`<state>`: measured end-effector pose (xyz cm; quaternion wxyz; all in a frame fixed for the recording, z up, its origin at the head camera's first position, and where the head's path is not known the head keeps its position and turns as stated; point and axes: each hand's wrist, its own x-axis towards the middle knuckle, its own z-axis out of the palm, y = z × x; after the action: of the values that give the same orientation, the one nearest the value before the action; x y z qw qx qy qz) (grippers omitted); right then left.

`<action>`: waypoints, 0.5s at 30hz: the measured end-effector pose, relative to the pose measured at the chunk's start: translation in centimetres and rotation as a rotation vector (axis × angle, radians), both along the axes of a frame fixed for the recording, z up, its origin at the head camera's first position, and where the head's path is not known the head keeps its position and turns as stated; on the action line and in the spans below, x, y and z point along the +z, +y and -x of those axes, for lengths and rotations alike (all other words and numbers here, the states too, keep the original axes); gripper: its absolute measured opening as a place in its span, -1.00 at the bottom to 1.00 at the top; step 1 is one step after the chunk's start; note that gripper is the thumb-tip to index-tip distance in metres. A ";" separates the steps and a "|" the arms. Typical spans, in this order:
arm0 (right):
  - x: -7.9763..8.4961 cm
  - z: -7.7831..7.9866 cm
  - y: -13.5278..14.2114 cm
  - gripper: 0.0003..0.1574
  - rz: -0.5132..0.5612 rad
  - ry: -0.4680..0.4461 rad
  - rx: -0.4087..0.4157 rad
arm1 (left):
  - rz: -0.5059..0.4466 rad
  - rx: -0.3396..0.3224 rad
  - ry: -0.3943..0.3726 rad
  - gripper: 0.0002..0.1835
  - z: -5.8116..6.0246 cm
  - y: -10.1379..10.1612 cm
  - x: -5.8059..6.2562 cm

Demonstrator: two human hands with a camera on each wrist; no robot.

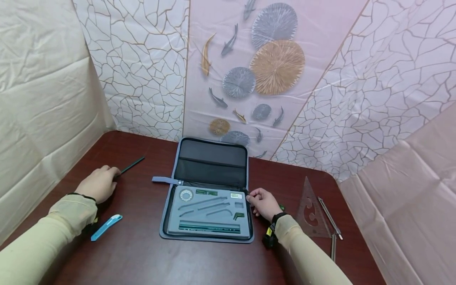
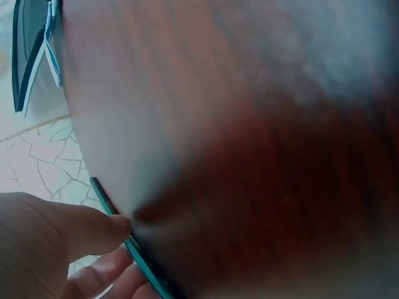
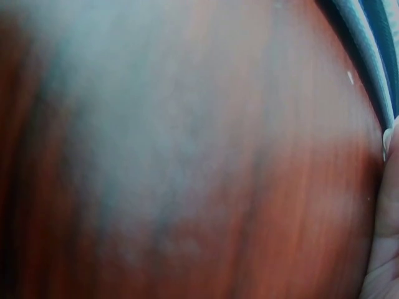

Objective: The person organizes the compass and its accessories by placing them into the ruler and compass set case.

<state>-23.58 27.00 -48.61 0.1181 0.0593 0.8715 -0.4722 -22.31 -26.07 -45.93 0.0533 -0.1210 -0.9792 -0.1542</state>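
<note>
At the far left of the table, my left hand (image 1: 98, 183) holds a slim green pencil (image 1: 133, 165). In the left wrist view the thumb and fingers pinch the pencil (image 2: 144, 265) along its length. A blue-grey zip case (image 1: 207, 239) lies unfolded in the middle, its lid against the back. Its grey foam insert (image 1: 174, 221) holds green pencils (image 1: 209, 227), a round white dial-like piece (image 1: 186, 195), a small green sharpener-like piece (image 1: 239, 215) and a white eraser (image 1: 236, 195). Bent fingers of my right hand (image 1: 265, 204) grip the case's right edge; the fingertips are partly hidden.
A blue utility knife (image 1: 106, 227) lies near my left forearm. To the right are a clear set square (image 1: 311, 213), a metal compass (image 1: 330, 218) and another metal tool (image 1: 333, 247). Patterned cloth (image 1: 149, 67) hangs behind the brown table (image 1: 142, 257).
</note>
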 end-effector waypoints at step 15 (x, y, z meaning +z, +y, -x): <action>0.3 0.1 0.2 -0.74 0.022 0.002 -0.019 | 0.021 0.023 -0.107 -0.84 2.2 -1.2 1.1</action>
<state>-23.63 27.19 -48.34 0.1136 0.0658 0.8658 -0.4828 -24.51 -27.23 -44.85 0.0011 -0.1018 -0.9835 -0.1493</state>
